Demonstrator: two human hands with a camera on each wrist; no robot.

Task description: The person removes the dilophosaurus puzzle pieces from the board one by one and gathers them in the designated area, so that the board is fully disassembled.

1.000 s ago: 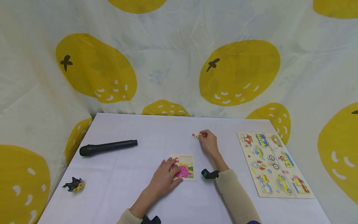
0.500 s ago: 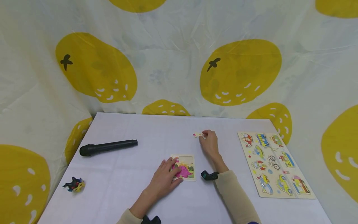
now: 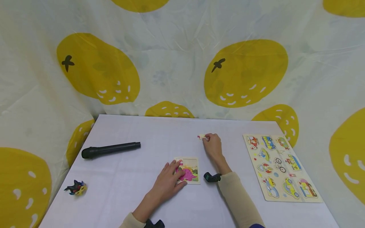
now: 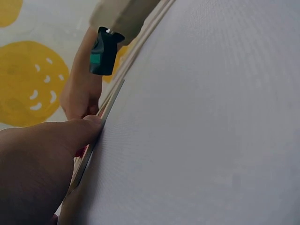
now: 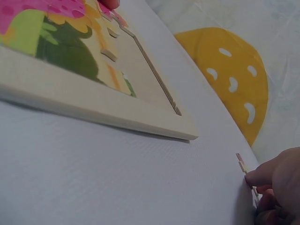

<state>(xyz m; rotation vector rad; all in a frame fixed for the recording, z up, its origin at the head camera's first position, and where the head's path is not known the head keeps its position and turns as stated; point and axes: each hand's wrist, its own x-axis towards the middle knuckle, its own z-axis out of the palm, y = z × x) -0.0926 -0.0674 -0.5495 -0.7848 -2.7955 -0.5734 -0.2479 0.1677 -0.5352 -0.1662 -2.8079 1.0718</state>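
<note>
A small jigsaw puzzle (image 3: 187, 174) with a pink dinosaur picture lies in a pale wooden frame in the middle of the table. My left hand (image 3: 166, 180) rests over its left side with spread fingers, the thumb on the near border. The puzzle's upper part shows bare backing (image 5: 140, 70) in the right wrist view. Beyond the frame, toward the back of the table, my right hand (image 3: 213, 145) pinches a small puzzle piece (image 3: 200, 137) between thumb and fingers. Pink and cream show on that piece; the fingers hide its right end.
To the right lies a large wooden board (image 3: 256, 177) with vehicle pictures. A black microphone (image 3: 111, 150) lies at the left, and a small black and yellow toy figure (image 3: 76, 187) stands nearer on that side. A patterned curtain (image 3: 171, 63) hangs behind the table.
My right hand and the puzzle piece have shifted very slightly to the right. The left hand stays on the puzzle.
</note>
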